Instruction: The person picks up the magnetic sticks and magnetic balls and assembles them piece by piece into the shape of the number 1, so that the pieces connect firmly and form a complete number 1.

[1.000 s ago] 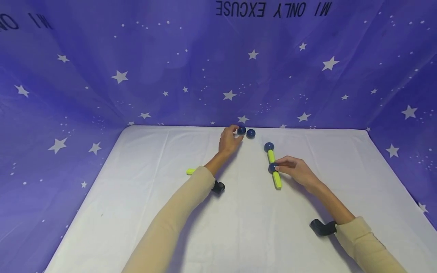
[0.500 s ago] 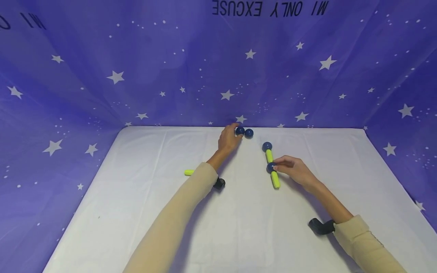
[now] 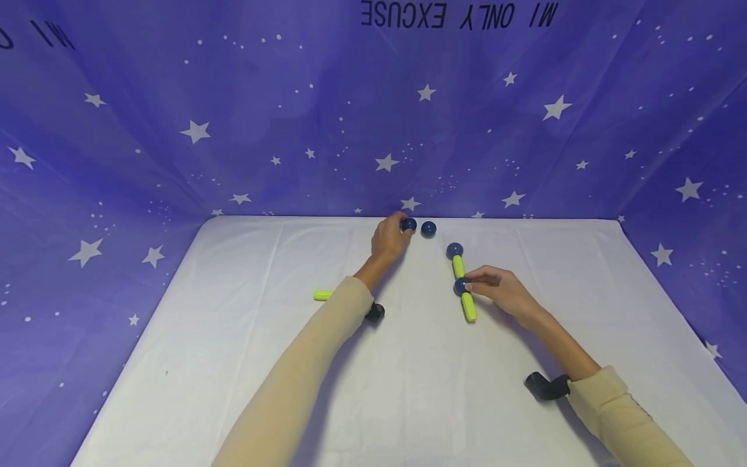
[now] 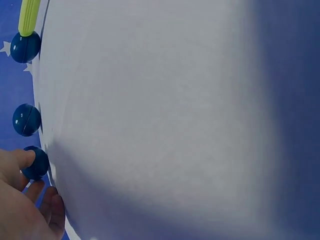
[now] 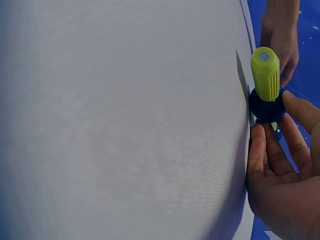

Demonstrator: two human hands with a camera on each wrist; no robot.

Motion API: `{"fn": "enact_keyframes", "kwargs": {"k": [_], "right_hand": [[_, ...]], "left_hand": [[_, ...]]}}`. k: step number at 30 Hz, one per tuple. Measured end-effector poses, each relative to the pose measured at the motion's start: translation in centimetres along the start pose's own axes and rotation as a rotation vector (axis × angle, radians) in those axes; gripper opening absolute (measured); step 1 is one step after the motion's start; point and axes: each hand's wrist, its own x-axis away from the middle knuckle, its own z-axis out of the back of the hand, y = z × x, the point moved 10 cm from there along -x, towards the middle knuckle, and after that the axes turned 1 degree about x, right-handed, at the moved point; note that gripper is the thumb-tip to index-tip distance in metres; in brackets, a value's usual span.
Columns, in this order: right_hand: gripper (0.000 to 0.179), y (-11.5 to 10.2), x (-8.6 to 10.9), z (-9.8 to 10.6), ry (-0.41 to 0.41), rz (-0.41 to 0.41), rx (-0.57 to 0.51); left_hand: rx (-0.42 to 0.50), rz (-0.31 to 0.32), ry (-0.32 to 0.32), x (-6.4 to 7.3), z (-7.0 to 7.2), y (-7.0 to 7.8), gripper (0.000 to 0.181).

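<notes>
At the far edge of the table my left hand [image 3: 390, 239] pinches a dark blue ball [image 4: 39, 164] between thumb and fingers. A second blue ball [image 3: 428, 229] lies just right of it, a small gap between them. My right hand [image 3: 506, 293] pinches another blue ball [image 5: 267, 106], the middle one of a straight chain. From that ball a yellow-green rod [image 3: 469, 307] points toward me. A second yellow-green rod [image 3: 458, 266] runs away from it to a blue end ball [image 3: 454, 250]. The fingers partly cover the middle ball.
Another yellow-green rod [image 3: 322, 295] lies left of centre, partly hidden by my left sleeve [image 3: 309, 363]. Black curved pieces [image 3: 546, 386] stick out at both wrists. A starry purple curtain [image 3: 327, 117] rises behind the white table [image 3: 420, 402].
The left hand has drawn its ball slightly left, and the gap to the neighbouring ball has widened. The right hand and its chain look unchanged; the head view has shifted slightly.
</notes>
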Motion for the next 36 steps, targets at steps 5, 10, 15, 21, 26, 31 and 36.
{"fn": "enact_keyframes", "kwargs": {"k": [5,10,15,21,26,31,36], "right_hand": [[0.044,0.0,0.0,0.0,-0.001,-0.003,-0.008],[0.044,-0.1,0.0,0.0,0.003,-0.007,-0.001],[0.044,-0.1,0.0,0.1,0.005,-0.008,0.004],[0.043,0.0,0.1,0.1,0.008,-0.008,-0.001],[0.043,-0.1,0.1,0.1,0.009,-0.004,0.002],[0.043,-0.2,0.1,0.0,0.008,-0.001,0.006],[0.043,-0.2,0.1,0.0,0.006,-0.005,0.001]], "left_hand": [[0.033,0.007,0.011,0.0,0.0,-0.2,0.035],[0.061,-0.006,0.014,0.3,0.4,-0.2,0.040],[0.091,-0.038,0.007,0.8,0.8,0.1,0.043],[0.187,-0.116,-0.030,1.9,0.9,0.9,0.041],[0.258,-0.172,-0.066,3.1,1.0,1.7,0.038],[0.317,-0.194,-0.110,4.9,0.9,2.2,0.038],[0.340,-0.189,-0.149,6.9,0.9,2.5,0.038]]}}
